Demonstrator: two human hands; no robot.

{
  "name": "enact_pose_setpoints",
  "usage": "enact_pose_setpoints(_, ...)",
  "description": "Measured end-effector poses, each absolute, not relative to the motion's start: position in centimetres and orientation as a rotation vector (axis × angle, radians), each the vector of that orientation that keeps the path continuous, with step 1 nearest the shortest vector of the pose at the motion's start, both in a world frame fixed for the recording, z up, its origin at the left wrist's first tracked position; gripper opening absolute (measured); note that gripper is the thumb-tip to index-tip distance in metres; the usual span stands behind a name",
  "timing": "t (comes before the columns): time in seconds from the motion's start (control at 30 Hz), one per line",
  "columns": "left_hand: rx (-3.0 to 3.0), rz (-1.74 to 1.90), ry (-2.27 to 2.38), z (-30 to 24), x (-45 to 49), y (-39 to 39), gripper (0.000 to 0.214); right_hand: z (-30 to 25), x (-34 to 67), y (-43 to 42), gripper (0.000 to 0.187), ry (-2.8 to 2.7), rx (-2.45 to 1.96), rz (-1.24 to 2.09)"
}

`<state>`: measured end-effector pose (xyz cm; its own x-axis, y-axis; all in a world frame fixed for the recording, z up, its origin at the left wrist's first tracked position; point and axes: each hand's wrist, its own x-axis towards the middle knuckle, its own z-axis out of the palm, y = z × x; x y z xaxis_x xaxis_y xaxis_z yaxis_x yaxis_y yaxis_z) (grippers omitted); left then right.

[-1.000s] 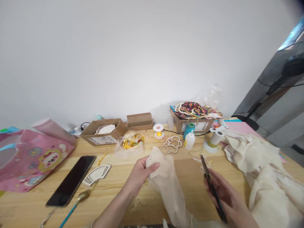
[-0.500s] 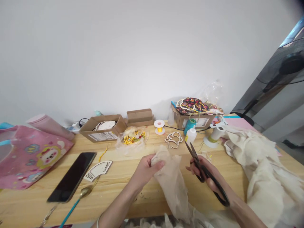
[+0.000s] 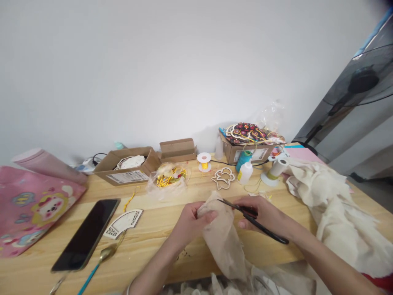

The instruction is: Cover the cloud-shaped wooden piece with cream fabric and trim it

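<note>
My left hand (image 3: 196, 219) pinches the upper end of a piece of thin beige cloth (image 3: 221, 241) between thumb and fingers. From there the cloth hangs down over the table's front edge. My right hand (image 3: 260, 215) grips a pair of black-handled scissors (image 3: 256, 223), with the handles pointing down to the right. Their blades reach the top right edge of the cloth, close to my left fingers. Whether the blades are apart there is hard to make out.
A heap of beige cloth (image 3: 334, 209) covers the table's right side. Behind my hands stand a glue bottle (image 3: 245, 173), a teal thread spool (image 3: 243, 160), a yellow thread spool (image 3: 204, 163) and flower-shaped outlines (image 3: 223, 178). Leftward lie a phone (image 3: 86, 233), a fan-shaped piece (image 3: 124, 223) and a spoon (image 3: 106, 254).
My right hand has turned and brought the scissors leftward to the cloth's top edge. The blades pointed upward, apart from the cloth, before. My left hand keeps its pinch.
</note>
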<state>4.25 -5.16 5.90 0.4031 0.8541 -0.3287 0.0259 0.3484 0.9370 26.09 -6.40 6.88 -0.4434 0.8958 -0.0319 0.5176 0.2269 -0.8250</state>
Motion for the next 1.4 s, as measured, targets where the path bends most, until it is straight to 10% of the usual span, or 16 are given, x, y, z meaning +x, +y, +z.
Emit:
enact_pose_setpoints(0.47,0.821,0.709,1.065,4.4,3.3,-2.1,0.018,4.5,24.7,-12.6,0.033,-1.331,-1.342,1.011)
enact_pose_setpoints(0.77,0.026,0.849,0.825,5.9,4.4,-3.3,0.017,-2.4,23.2,-15.2,0.019,-1.527,-1.812,0.154)
enact_pose_setpoints(1.4,0.129,0.717,0.837,3.4,5.8,-5.7,0.02,1.4,20.6,-10.1,0.022,-1.463,-1.498,0.511)
